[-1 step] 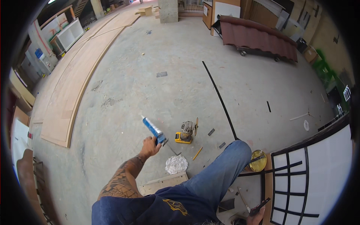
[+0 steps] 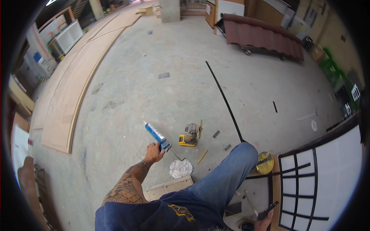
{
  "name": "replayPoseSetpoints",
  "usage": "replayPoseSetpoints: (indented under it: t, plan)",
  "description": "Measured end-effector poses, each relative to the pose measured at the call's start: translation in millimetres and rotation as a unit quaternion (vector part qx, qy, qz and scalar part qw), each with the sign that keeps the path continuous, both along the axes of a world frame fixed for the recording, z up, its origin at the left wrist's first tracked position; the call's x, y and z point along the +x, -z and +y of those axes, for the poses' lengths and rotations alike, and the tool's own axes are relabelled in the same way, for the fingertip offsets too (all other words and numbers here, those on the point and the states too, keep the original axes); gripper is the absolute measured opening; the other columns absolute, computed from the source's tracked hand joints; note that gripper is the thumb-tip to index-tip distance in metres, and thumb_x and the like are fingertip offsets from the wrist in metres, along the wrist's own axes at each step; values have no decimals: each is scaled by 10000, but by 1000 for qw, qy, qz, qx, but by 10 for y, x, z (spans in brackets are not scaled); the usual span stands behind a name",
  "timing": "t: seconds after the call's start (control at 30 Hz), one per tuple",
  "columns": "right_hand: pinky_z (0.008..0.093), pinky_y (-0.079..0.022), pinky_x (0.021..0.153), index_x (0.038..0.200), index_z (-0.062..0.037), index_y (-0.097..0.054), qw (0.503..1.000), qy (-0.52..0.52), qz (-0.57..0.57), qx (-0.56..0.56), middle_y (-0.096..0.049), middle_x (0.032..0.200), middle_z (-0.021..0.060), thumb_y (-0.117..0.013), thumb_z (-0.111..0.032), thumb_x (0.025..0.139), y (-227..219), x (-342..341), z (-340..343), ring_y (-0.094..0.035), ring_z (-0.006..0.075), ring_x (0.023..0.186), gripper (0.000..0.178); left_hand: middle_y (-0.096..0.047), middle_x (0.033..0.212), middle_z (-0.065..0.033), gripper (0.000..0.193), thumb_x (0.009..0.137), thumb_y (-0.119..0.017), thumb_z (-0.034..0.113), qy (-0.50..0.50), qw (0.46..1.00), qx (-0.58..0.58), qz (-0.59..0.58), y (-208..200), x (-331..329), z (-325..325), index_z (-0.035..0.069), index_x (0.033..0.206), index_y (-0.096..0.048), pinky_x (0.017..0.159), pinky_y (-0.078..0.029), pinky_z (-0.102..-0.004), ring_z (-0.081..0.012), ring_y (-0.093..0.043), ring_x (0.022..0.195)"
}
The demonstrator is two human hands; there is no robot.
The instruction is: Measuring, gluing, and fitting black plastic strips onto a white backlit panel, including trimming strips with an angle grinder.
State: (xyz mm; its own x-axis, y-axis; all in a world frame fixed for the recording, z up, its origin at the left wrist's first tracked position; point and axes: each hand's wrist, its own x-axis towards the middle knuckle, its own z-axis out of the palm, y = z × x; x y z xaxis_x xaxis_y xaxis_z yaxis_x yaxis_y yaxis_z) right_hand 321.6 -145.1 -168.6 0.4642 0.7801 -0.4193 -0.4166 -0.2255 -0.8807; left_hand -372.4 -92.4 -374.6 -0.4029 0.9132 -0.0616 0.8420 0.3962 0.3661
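Yellow emblem (image 2: 180, 212) marks the shirt (image 2: 135, 218) while left grip (image 2: 154, 153) clasps caulking gun (image 2: 155, 133), right grip (image 2: 263, 223) a black object (image 2: 268, 210)

The grey concrete floor (image 2: 127, 88) carried a yellow-and-grey power tool (image 2: 188, 136), a yellow pencil (image 2: 202, 156) and a crumpled white wad (image 2: 180, 169); a long black strip (image 2: 224, 99) lay farther out, and wooden panels (image 2: 73, 88) lay along the left.

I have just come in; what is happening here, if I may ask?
The left hand grips a blue caulking gun that points forward. The right hand holds a dark narrow piece beside a white panel with black strips. On the floor, a cordless grinder and a yellow pencil lie unheld.
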Motion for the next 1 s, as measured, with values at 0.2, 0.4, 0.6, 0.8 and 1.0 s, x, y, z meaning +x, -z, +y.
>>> replayPoseSetpoints:
  t: [0.2,0.4,0.6,0.8,1.0]
  plan:
    - [282,-462,784,1465,-129,-620,997,-19,48,59,-595,983,-76,-635,-343,1089,316,157,118,-558,87,869,432,-631,1143,-214,553,902,-752,441,-26,994,-79,74,803,325,-344,41,1237,-567,964,-439,-584,-429,-598,1104]
    - [300,-535,808,1473,-51,-587,997,20,32,72,-634,971,15,-595,-319,1112,-45,-185,205,-608,124,855,450,-640,1132,-189,764,891,-656,749,-28,975,-152,160,1037,423,-155,55,1200,-578,967,-437,-572,-411,-600,1134]
    - [296,-536,810,1471,-44,-552,994,56,35,84,-618,963,16,-606,-336,1103,-148,-255,-5,-596,122,850,473,-618,1150,-167,922,812,-635,876,35,956,-219,190,851,651,-145,41,1188,-535,972,-437,-556,-369,-589,1133]
    - [284,-550,804,1478,-52,-534,991,75,49,101,-613,979,14,-613,-338,1101,-302,-359,21,-597,115,851,479,-618,1181,-182,802,905,-623,778,45,957,-220,182,1072,623,-252,46,1213,-512,952,-483,-569,-381,-603,1172]
    - [255,-540,828,1460,0,-560,988,61,25,138,-639,967,19,-601,-353,1113,-510,-413,133,-612,100,838,497,-705,1197,-319,785,984,-614,683,134,955,-240,113,1410,349,-126,-61,1233,-591,988,-538,-537,-526,-692,1105]
